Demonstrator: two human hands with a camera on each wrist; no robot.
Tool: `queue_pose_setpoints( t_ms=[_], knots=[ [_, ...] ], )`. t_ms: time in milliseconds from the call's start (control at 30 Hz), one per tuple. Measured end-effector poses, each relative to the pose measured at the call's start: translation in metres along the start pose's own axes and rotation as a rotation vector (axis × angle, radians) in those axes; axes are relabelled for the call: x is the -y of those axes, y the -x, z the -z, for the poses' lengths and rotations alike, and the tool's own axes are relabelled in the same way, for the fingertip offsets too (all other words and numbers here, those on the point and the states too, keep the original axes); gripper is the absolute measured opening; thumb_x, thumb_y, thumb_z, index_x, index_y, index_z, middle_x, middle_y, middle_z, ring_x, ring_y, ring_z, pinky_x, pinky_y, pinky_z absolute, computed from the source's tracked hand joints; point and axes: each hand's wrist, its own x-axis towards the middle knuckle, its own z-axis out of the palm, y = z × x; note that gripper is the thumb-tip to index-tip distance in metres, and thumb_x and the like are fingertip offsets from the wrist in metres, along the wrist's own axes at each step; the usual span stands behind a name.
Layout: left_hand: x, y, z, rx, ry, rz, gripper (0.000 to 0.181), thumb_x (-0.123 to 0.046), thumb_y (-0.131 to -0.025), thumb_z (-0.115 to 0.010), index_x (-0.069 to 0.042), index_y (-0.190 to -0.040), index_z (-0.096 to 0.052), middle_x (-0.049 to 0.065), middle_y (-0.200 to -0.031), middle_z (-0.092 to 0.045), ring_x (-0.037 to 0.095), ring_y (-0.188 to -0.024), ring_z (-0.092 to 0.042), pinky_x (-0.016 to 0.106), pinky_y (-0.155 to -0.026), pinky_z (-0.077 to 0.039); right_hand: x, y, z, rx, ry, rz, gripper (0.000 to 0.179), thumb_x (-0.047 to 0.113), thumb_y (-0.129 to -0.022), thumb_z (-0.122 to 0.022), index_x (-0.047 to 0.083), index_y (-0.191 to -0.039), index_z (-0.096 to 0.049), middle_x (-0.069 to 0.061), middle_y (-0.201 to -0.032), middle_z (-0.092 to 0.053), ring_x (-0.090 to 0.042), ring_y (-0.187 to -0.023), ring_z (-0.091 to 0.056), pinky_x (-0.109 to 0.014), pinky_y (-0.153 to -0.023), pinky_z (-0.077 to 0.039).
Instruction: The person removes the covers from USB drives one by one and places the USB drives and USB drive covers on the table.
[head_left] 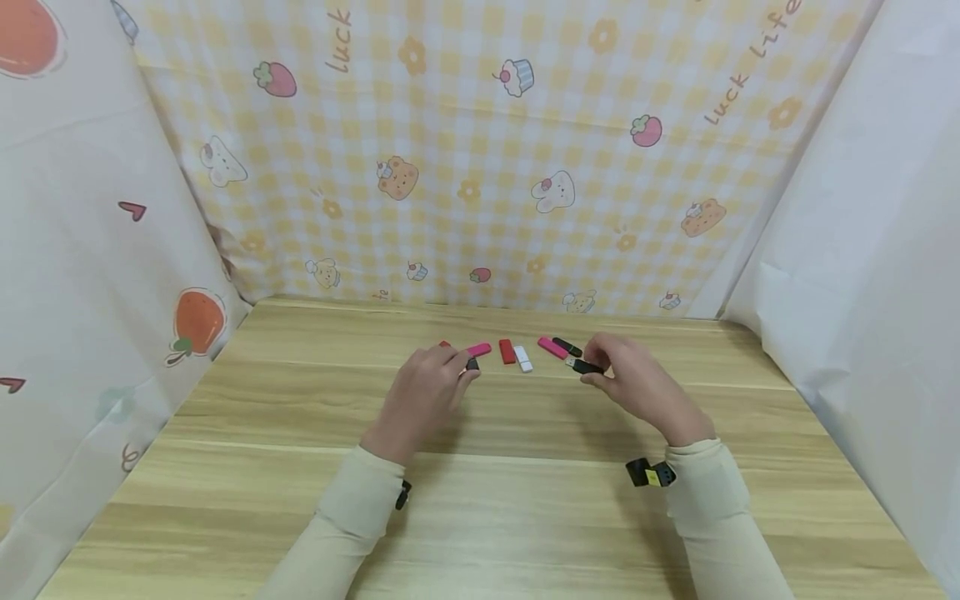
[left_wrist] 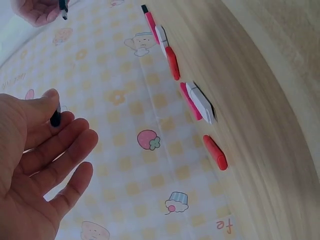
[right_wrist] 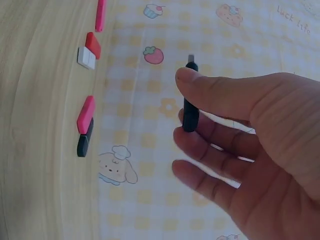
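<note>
My right hand (head_left: 637, 379) pinches a black USB stick (right_wrist: 190, 107) between thumb and fingers, its metal plug bare and pointing away from the palm. Farther left, my left hand (head_left: 423, 392) has a small black cap (left_wrist: 55, 118) between thumb and index finger, the other fingers loosely bent. Beside the right hand, a pink USB stick (head_left: 552, 347) and another black one (head_left: 567, 347) lie on the table. A second pink stick (head_left: 478, 350) lies just past the left fingertips, with a white one (left_wrist: 200, 102) alongside that the left hand hides in the head view.
Between the hands, a red stick (head_left: 507, 351) and a white stick (head_left: 522, 358) lie side by side on the wooden table (head_left: 517, 517). Another red stick (left_wrist: 215, 152) is mostly behind the left hand. A patterned cloth (head_left: 465, 125) hangs at the table's back edge.
</note>
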Motion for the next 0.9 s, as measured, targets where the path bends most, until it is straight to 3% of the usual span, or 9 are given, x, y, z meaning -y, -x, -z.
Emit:
queue_pose_setpoints(
  t_ms=[233, 500, 900],
  knots=[
    [-0.002, 0.001, 0.000, 0.004, -0.030, -0.002, 0.022, -0.023, -0.094, -0.087, -0.002, -0.097, -0.080, 0.008, -0.086, -0.078, 0.019, -0.072, -0.070, 0.033, -0.067, -0.059, -0.005, 0.003, -0.002, 0.116, 0.008, -0.085, 0.024, 0.013, -0.099, -0.078, 0.010, -0.090, -0.057, -0.001, -0.079, -0.057, -0.014, -0.068, -0.049, -0.028, -0.061, -0.042],
    [-0.002, 0.001, -0.001, 0.008, -0.037, -0.001, 0.023, -0.025, -0.094, -0.086, -0.003, -0.097, -0.081, 0.008, -0.088, -0.079, 0.021, -0.075, -0.073, 0.034, -0.068, -0.060, -0.007, 0.007, -0.003, 0.262, 0.031, -0.127, 0.025, 0.016, -0.101, -0.074, 0.011, -0.082, -0.059, 0.000, -0.071, -0.053, -0.013, -0.064, -0.047, -0.028, -0.060, -0.040],
    [-0.004, 0.002, -0.002, 0.017, -0.057, 0.001, 0.023, -0.026, -0.096, -0.085, -0.004, -0.097, -0.081, 0.008, -0.090, -0.080, 0.021, -0.078, -0.072, 0.035, -0.070, -0.060, -0.014, 0.011, -0.017, 0.530, 0.017, -0.253, 0.026, 0.015, -0.100, -0.074, 0.011, -0.076, -0.062, 0.002, -0.070, -0.050, -0.014, -0.065, -0.045, -0.028, -0.062, -0.037]
  ],
)
